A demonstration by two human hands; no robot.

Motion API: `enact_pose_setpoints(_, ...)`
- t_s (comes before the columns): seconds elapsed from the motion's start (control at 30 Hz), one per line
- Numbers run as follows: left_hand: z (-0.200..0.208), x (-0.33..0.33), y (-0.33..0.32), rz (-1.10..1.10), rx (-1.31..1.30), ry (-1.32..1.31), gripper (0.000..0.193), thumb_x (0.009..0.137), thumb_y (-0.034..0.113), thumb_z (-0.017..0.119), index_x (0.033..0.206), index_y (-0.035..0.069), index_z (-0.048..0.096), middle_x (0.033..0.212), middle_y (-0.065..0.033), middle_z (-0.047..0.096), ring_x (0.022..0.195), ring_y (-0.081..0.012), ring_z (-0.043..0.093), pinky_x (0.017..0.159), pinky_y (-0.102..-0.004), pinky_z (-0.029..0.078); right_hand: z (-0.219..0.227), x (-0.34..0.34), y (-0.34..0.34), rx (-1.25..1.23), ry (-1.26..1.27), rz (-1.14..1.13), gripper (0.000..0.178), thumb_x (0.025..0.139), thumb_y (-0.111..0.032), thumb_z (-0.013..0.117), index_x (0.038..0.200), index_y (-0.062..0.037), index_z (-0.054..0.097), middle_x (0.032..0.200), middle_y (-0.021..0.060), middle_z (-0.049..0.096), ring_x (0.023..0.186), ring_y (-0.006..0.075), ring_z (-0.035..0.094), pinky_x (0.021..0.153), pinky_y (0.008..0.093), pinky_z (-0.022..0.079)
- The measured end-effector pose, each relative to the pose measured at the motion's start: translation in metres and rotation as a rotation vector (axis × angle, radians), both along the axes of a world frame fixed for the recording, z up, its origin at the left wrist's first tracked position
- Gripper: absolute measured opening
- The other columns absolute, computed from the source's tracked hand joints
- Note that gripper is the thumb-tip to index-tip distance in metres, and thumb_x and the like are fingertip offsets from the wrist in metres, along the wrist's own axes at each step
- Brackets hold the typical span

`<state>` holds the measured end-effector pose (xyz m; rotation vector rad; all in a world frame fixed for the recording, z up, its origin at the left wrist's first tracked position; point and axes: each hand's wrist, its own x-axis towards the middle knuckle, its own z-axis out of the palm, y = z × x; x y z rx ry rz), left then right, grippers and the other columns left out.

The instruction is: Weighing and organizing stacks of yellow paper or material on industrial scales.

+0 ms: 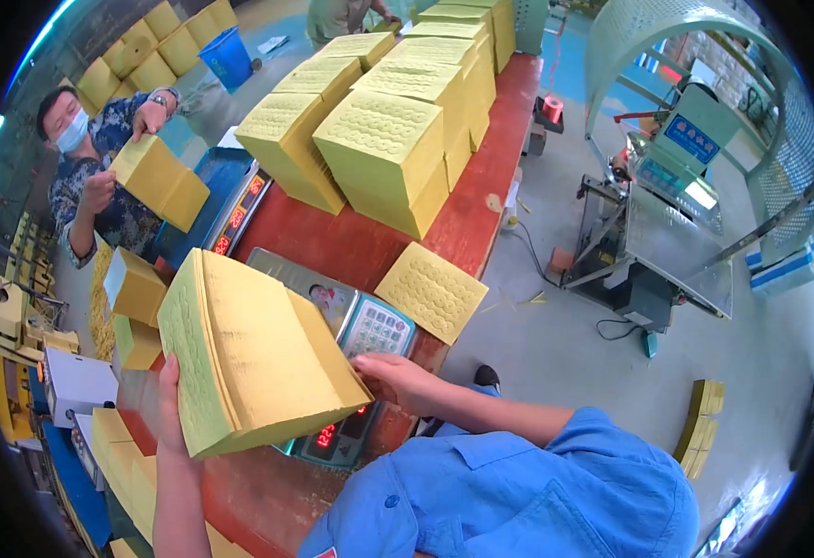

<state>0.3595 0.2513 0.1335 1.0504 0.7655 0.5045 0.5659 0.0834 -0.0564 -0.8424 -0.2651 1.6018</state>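
Note:
A thick stack of yellow embossed paper [277, 349] is tilted between my two hands above a digital scale [374, 325]. My left hand [173, 405] is pressed along its left face, most of the fingers hidden by the paper. Closed at the lower right corner of the stack is my right hand [390, 379], its fingertips partly out of sight. A few sheets on the left side stand slightly apart from the rest. The scale's keypad and part of its lit red display show around the paper. Beside the scale lies a flat, low stack of embossed yellow sheets [433, 292].
Tall yellow paper stacks [379, 139] fill the far part of the red table [481, 186]. At the left, a co-worker [114, 186] handles another yellow block [159, 181] by a second scale [240, 209]. A metal machine [677, 232] stands on the floor at right.

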Motion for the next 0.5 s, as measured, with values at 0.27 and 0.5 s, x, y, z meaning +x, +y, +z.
enact_pose_setpoints(0.27,0.003,0.026,-0.045,0.128,0.067,-0.008,0.06,0.098,0.047,0.048,0.139,0.004,0.045,0.13,-0.0107,0.058,0.115,-0.0205,0.059,0.099,-0.035,0.048,0.028,0.05,-0.007,0.236,0.004,0.142,0.066,0.095,-0.037,0.059,0.146,-0.0007,0.037,0.139,0.0102,0.05,0.127,0.0193,0.046,0.106,0.0329,0.036)
enact_pose_setpoints(0.5,-0.001,0.062,-0.085,0.328,0.033,0.063,0.061,0.096,0.051,0.047,0.139,0.008,0.046,0.127,-0.0085,0.06,0.11,-0.0187,0.06,0.095,-0.0326,0.049,0.056,0.126,-0.018,0.249,-0.123,0.176,0.069,0.092,-0.034,0.061,0.144,0.0034,0.037,0.136,0.0128,0.051,0.122,0.0199,0.051,0.104,0.0331,0.039)
